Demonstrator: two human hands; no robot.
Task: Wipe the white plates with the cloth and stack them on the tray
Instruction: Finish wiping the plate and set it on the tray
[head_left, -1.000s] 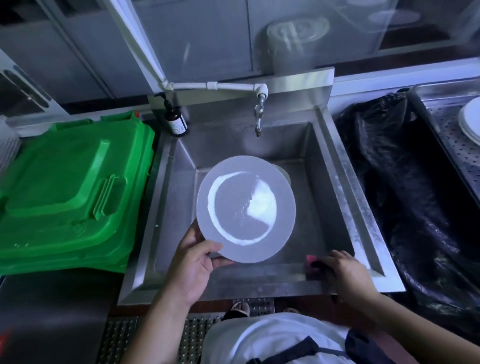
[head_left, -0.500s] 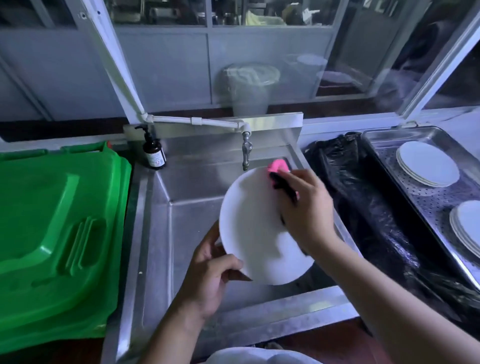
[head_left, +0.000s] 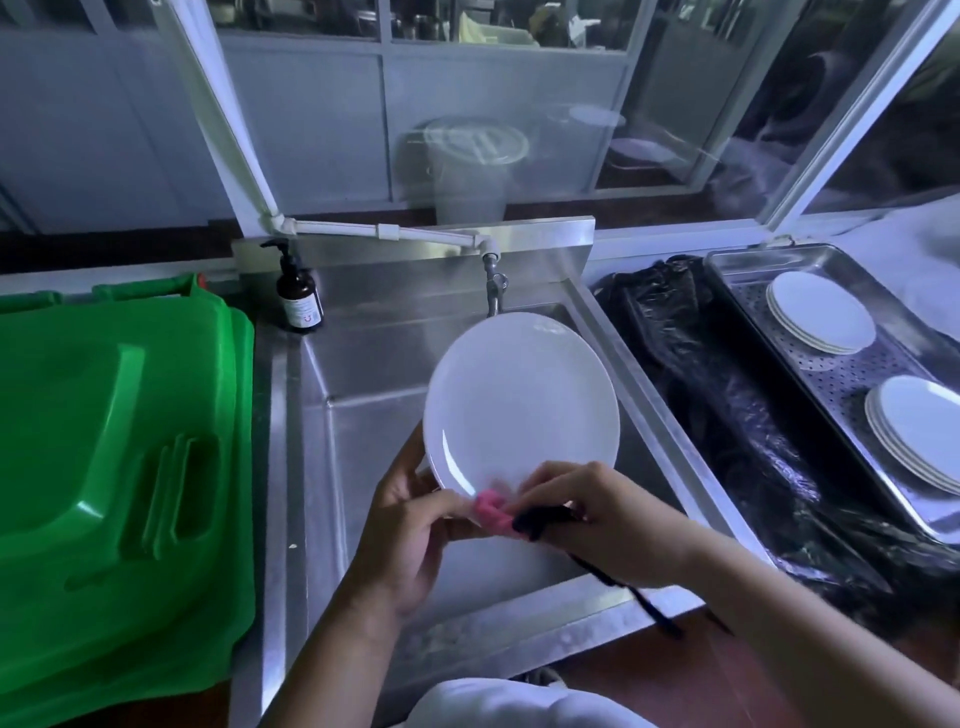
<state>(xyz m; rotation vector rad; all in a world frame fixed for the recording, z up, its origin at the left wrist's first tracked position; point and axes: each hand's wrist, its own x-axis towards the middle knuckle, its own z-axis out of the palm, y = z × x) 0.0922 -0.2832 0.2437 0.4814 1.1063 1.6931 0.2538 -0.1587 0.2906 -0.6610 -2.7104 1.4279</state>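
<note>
So the white plate is up over the steel sink, tilted with its face toward the camera, just below the tap. The left hand grips it at the lower left rim, fingers curled round the back and thumb on the front. The right hand pinches a pink cloth against the plate's bottom edge, right beside the left thumb (there's also something dark and stringy bunched in that hand, trailing down past the sink's front lip, can't tell what it is).

Off to the right sits a perforated metal tray carrying two stacks of white plates, a far stack and a near stack, well apart from each other. Between sink and tray lies a black plastic bag. A green bin lid fills the left side, and a brown pump bottle stands at the sink's back left corner.
</note>
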